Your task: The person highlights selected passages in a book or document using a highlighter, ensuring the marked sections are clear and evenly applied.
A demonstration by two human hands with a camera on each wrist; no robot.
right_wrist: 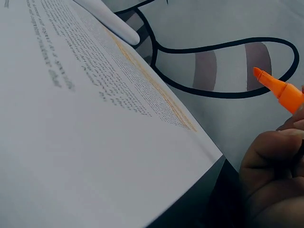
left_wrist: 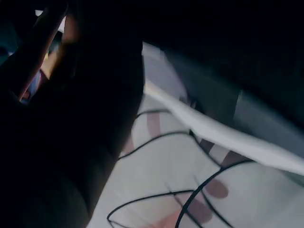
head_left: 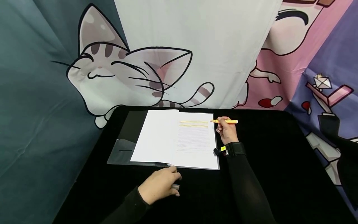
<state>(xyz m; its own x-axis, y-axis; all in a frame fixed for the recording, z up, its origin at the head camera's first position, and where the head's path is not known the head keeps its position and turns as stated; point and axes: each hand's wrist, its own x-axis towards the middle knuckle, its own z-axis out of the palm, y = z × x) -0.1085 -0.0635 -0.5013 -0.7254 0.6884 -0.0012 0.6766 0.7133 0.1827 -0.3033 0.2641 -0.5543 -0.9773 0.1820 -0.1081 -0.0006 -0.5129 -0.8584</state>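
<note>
My right hand (head_left: 228, 132) pinches an uncapped orange highlighter (head_left: 231, 121) beside the right edge of the printed page (head_left: 193, 143). Its tip (right_wrist: 262, 73) points left, and in the right wrist view it appears apart from the paper. Orange-yellow lines run across the upper rows of text. Below the page's lower edge, my left hand (head_left: 160, 184) hovers or rests with bent fingers. A small pale grey piece (head_left: 175, 186), somewhat like a cap, sticks out between those fingers. In the left wrist view the hand is mostly dark.
The page lies in an open clear-and-dark folder (head_left: 120, 157), with a blank white sheet (head_left: 158, 137) on its left side. A black cloth covers the table (head_left: 274, 174). Behind it hangs a curtain (head_left: 212, 40) with cartoon cats.
</note>
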